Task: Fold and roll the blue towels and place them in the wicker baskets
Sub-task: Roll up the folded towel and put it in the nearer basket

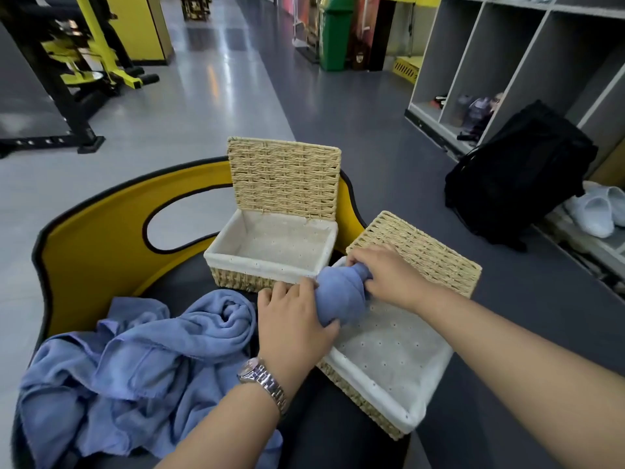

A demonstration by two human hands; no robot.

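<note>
A rolled blue towel (341,292) lies across the left rim of the near wicker basket (399,411), which has a white liner and an open lid. My left hand (294,323), with a metal watch on the wrist, grips the roll's near end. The roll's far end is held by my right hand (385,272). A second wicker basket (236,275) stands behind, lid upright, its white-lined inside holding nothing. A heap of loose blue towels (135,350) lies at the lower left.
Everything rests on a dark surface with a yellow, black-edged back (94,258). A black bag (517,177) and white shoes (595,211) sit at the right under grey cubby shelves (507,52). Yellow gym equipment (84,52) stands far left.
</note>
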